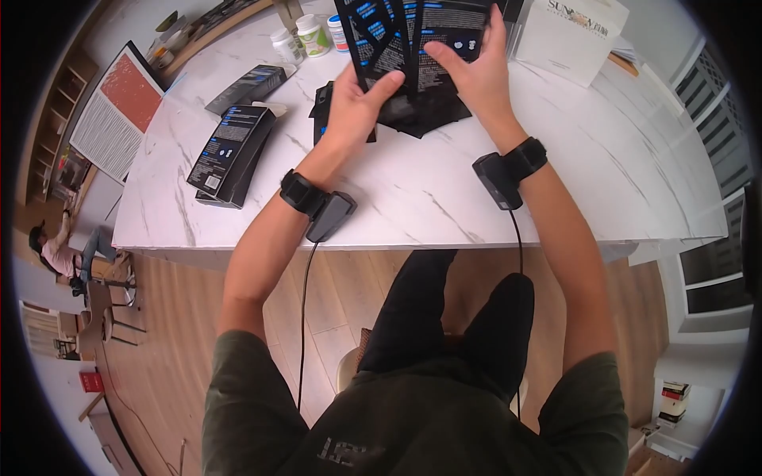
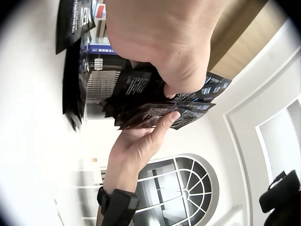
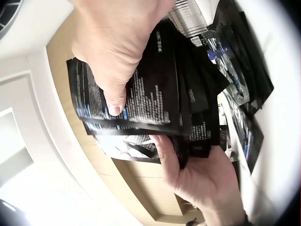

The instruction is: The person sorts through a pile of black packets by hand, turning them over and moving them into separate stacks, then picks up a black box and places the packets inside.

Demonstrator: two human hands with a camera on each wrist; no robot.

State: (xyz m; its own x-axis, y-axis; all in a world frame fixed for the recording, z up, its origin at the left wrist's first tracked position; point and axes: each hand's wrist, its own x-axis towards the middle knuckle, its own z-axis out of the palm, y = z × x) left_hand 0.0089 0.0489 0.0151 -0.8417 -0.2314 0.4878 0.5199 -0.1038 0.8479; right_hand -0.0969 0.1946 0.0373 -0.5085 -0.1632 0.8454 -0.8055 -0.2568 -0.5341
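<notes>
Both hands hold up a fanned stack of black sachets (image 1: 452,47) with blue and white print, over the far part of the table. My left hand (image 1: 355,103) grips the left side, thumb across the front. On the right side, my right hand (image 1: 482,79) pinches the sachets, its thumb (image 3: 115,101) pressed flat on the printed face in the right wrist view. The left hand's fingers (image 3: 164,153) reach behind the stack there. More black sachets (image 1: 429,120) lie on the white marbled table (image 1: 397,198) under the hands, with others (image 1: 321,111) beside the left wrist.
Two black printed boxes, a nearer one (image 1: 230,151) and a farther one (image 1: 248,86), lie left of the hands. Several bottles (image 1: 312,37) stand at the back. A white paper bag (image 1: 567,36) is at the back right. Another person (image 1: 59,250) sits far left.
</notes>
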